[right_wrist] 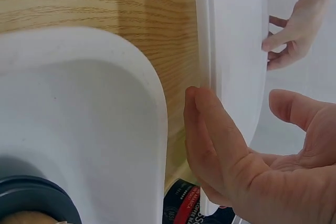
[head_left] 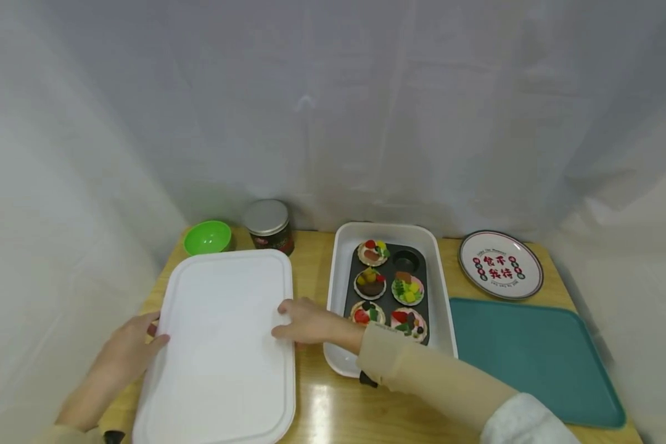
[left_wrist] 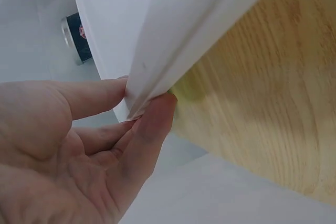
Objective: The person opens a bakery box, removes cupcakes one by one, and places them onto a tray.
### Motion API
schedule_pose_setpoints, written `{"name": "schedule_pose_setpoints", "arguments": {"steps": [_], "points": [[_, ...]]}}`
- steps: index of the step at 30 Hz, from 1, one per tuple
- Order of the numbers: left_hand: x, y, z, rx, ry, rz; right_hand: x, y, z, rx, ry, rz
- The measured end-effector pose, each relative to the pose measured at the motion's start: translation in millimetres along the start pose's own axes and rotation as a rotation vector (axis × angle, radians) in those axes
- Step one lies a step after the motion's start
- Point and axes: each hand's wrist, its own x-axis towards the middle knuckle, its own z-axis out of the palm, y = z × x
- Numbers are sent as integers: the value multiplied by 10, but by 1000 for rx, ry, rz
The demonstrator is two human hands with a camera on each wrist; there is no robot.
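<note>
A large white lid (head_left: 222, 345) lies left of centre on the wooden table (head_left: 316, 401). My left hand (head_left: 135, 348) pinches its left rim between thumb and fingers (left_wrist: 144, 95), and in the left wrist view that lid (left_wrist: 173, 30) edge is raised off the wood. My right hand (head_left: 296, 320) holds the right rim. There its fingers (right_wrist: 210, 129) lie along the lid (right_wrist: 233, 51) edge with the thumb over the top. Just right of that hand stands a white baking dish (head_left: 441, 290) holding a dark muffin pan (head_left: 391, 305) with several decorated tartlets.
A green bowl (head_left: 207, 237) and a dark jar (head_left: 268, 226) with a metal cap stand behind the lid. A printed round plate (head_left: 500, 264) sits at the back right, with a teal tray (head_left: 533, 357) in front of it. White curtains enclose the table.
</note>
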Motion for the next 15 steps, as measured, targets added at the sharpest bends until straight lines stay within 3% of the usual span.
{"name": "schedule_pose_setpoints", "arguments": {"steps": [9,15], "points": [[69,-122,75,20,-2,18,39,-39,24,-10,-68,25],[117,-191,128,-9,-60,-18,102,-53,44,5,-117,59]]}}
